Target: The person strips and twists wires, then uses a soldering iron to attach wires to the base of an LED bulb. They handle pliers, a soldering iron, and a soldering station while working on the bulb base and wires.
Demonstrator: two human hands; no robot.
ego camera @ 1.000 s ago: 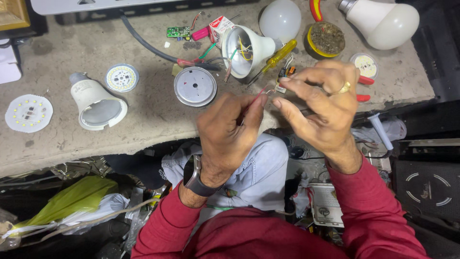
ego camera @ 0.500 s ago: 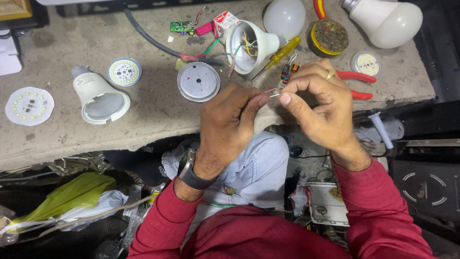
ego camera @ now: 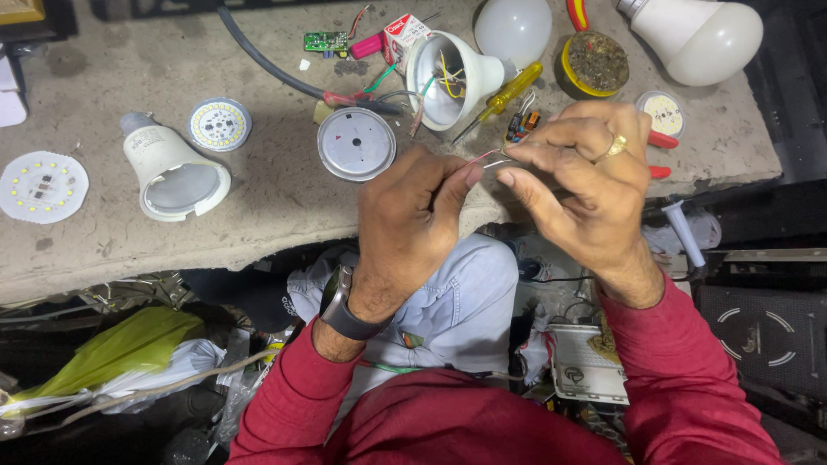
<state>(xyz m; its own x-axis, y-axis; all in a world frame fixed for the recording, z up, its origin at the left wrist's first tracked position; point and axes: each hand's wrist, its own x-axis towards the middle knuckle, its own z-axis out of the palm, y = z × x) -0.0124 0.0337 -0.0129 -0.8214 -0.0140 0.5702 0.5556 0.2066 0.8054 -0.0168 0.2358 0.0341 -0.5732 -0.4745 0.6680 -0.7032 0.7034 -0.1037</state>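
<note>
Where the two hands meet above the near edge of the desk (ego camera: 258, 215), what they grip is largely hidden: only thin wire ends (ego camera: 489, 158), one reddish, show between them. The left hand (ego camera: 409, 220) has its fingers closed, thumb and forefinger pinched on the wire ends. The right hand (ego camera: 586, 185) is likewise closed, its fingertips (ego camera: 510, 179) pinching the same wire ends from the other side; it wears a ring, the left wrist a dark watch. A small circuit piece (ego camera: 519, 123) just behind the right hand is partly covered and hard to make out.

Count on the desk: two open bulb housings, one lying at left (ego camera: 172, 172), one with loose wires inside at centre (ego camera: 448, 77); two white domes, one cut off by the top edge (ego camera: 514, 27), one still on its bulb at top right (ego camera: 698, 36); three round LED plates (ego camera: 41, 186) (ego camera: 219, 125) (ego camera: 662, 112); one round metal disc (ego camera: 356, 143); one green circuit board (ego camera: 325, 40); one yellow-handled screwdriver (ego camera: 508, 90); one round yellow tin (ego camera: 594, 62) of dark matter.

A black cable (ego camera: 267, 65) crosses the desk top. Red tool handles (ego camera: 663, 142) lie behind the right hand, mostly blocked by it. Below the desk edge, a green bag (ego camera: 121, 349) and clutter lie in shadow, indistinct.
</note>
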